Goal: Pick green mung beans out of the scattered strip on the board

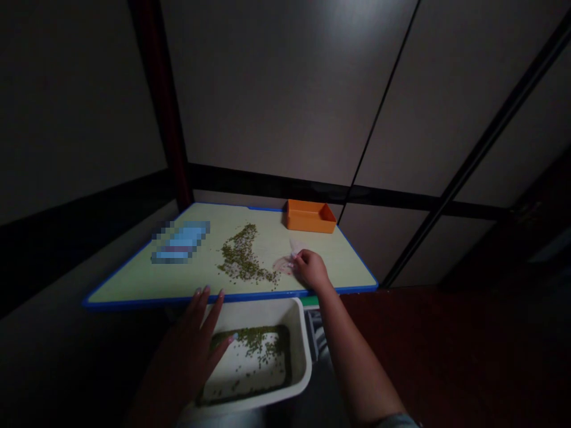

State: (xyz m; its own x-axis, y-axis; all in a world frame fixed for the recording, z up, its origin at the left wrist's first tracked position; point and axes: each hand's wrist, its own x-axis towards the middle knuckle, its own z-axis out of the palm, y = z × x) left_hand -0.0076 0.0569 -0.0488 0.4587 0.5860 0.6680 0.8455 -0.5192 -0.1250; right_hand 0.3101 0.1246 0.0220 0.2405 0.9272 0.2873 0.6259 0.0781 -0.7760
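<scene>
A clear plastic scrap (pixel 283 264) is pinched between the fingers of the right hand (pixel 311 269) near the tabletop's (pixel 134 286) front edge, just beside a trail of green beans (pixel 241 258) strewn across the middle. The left hand (pixel 190 339) is held open at that edge, above a white tub (pixel 300 356) of beans. An orange box (pixel 310 217) stands at the far edge; a blurred blue packet (pixel 181 242) lies toward the left. Dark panelled walls (pixel 285 89) rise behind.
</scene>
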